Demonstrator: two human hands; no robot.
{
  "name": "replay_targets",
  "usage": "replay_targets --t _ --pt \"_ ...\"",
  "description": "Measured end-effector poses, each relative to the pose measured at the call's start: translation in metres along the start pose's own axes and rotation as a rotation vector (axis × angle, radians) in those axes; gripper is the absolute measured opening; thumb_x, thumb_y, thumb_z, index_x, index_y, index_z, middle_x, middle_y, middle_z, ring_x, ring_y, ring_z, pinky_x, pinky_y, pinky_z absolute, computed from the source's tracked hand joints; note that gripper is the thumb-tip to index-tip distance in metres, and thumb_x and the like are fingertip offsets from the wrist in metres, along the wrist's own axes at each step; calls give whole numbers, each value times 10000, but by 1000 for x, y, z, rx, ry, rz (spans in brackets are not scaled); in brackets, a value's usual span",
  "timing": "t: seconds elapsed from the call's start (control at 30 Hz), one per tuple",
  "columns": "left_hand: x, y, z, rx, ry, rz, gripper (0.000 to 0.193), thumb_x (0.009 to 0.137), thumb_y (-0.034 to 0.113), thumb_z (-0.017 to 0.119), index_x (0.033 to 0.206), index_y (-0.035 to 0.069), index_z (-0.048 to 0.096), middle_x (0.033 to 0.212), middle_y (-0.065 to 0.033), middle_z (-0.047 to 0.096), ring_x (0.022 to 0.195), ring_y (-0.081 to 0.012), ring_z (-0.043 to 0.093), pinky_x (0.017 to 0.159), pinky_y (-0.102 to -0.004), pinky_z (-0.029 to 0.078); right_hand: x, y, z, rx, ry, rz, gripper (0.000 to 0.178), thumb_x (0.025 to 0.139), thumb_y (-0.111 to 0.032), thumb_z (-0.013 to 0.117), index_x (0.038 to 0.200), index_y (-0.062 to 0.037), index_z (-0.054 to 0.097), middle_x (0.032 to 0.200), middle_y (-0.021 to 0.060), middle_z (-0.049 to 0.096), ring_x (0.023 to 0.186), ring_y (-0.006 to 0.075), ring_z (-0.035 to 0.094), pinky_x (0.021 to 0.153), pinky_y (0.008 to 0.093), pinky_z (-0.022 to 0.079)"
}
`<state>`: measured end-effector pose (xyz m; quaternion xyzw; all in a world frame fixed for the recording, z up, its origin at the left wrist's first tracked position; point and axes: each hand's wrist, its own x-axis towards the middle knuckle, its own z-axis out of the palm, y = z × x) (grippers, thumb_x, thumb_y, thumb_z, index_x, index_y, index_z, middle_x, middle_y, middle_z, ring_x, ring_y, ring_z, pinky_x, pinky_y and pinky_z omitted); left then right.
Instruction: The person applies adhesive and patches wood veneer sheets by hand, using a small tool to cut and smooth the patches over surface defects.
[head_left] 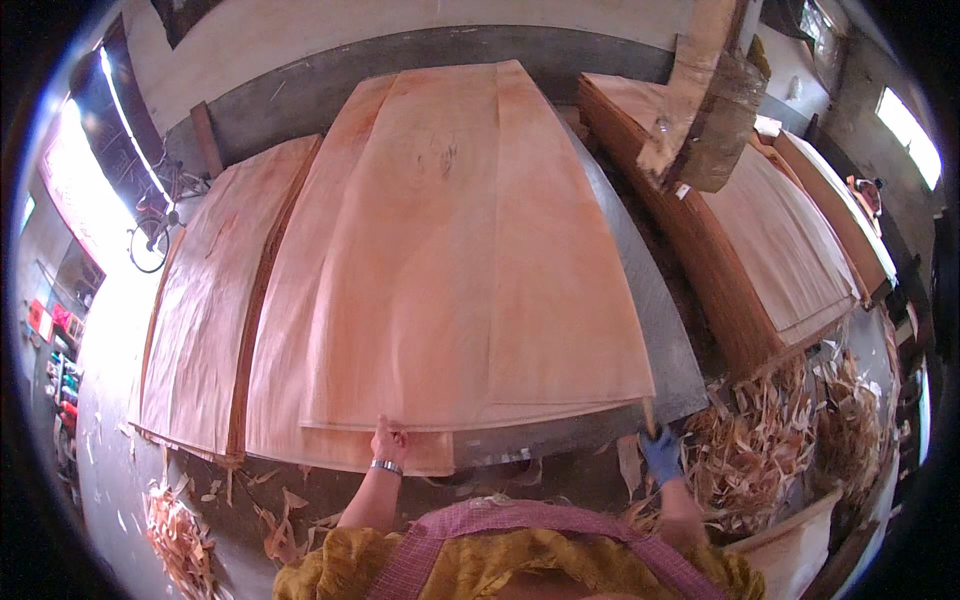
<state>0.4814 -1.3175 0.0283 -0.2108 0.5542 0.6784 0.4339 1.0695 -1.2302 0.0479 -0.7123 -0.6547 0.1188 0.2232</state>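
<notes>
A broad sheet of tan wood veneer point(450, 240) lies across the grey metal-topped table point(672, 345), overlapping another veneer sheet point(280, 380) at its left. My bare left hand point(388, 443), with a metal band at the wrist, is closed on the sheet's near edge, left of its middle. Its fingertips are partly hidden. At the near right corner, my right hand point(660, 453), in a blue glove, is closed round a slim tan piece point(649, 412) that points up to the sheet's corner. Whether this is a veneer strip or a tool handle cannot be made out.
Stacks of veneer stand at the left point(215, 290) and right point(765, 230). A wooden post point(700, 90) rises before the right stack. Heaps of veneer scraps lie on the floor at right point(750, 440) and left point(178, 540). A bicycle point(152, 235) stands by the bright doorway.
</notes>
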Motion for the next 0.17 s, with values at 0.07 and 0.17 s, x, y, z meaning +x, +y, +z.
replay_targets --t 0.07,0.17 --pt "2 -20 -5 -31 8 19 281 899 325 662 801 76 579 686 -22 574 494 -138 492 435 -240 462 -16 -11 9 78 -89 122 402 828 -369 695 1028 -28 625 918 224 669 855 369 653 747 464 514" --pt "45 -39 -10 -12 -195 -72 299 858 357 709 903 86 592 729 -42 589 545 -164 545 421 -270 481 7 -31 22 35 -177 109 378 828 -340 706 1099 -93 612 966 176 689 874 281 682 743 412 527"
